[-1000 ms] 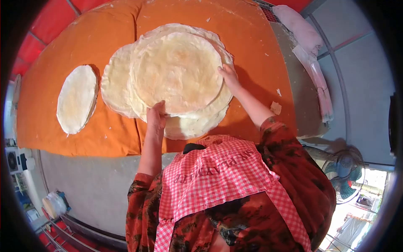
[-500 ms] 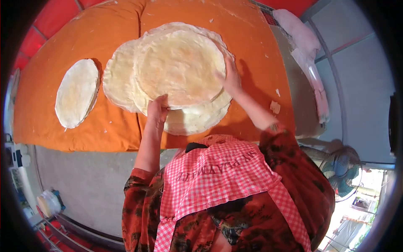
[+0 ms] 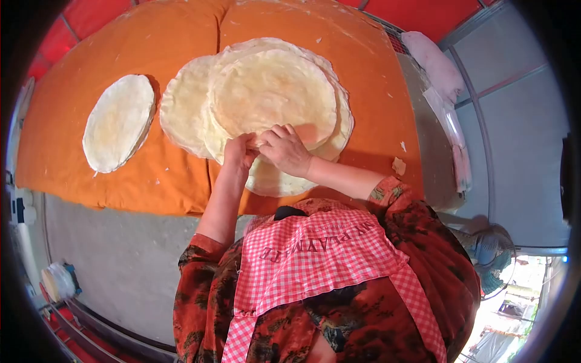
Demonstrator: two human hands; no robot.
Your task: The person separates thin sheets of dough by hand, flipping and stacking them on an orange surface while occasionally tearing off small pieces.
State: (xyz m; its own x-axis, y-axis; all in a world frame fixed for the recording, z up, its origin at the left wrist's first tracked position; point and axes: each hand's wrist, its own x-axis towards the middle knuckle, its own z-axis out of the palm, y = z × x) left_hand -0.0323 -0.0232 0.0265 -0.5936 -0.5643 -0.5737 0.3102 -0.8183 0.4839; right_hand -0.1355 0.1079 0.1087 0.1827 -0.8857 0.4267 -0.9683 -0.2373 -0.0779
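Both hands are at the near edge of a large round flatbread (image 3: 272, 91), pale with faint browning, on top of a loose stack. My left hand (image 3: 239, 152) pinches that edge between thumb and fingers. Close beside it, my right hand (image 3: 284, 149) is closed on the same edge, fingers bent over it. Under the top piece, more flatbreads (image 3: 272, 180) show toward me and to the right. Another flatbread (image 3: 184, 109) sticks out from the stack on the left. The exact fingertip contact is partly hidden.
A separate pile of flatbreads (image 3: 118, 124) lies at the left on the orange cloth (image 3: 375, 109). Small dough scraps (image 3: 399, 166) dot the cloth at the right. A pink-and-white bundle (image 3: 433, 63) lies beyond the right edge, and a fan (image 3: 493, 254) stands at lower right.
My right hand has moved from the flatbread's right edge to its near edge, beside my left hand. My left hand stays on the near edge. The view has shifted slightly.
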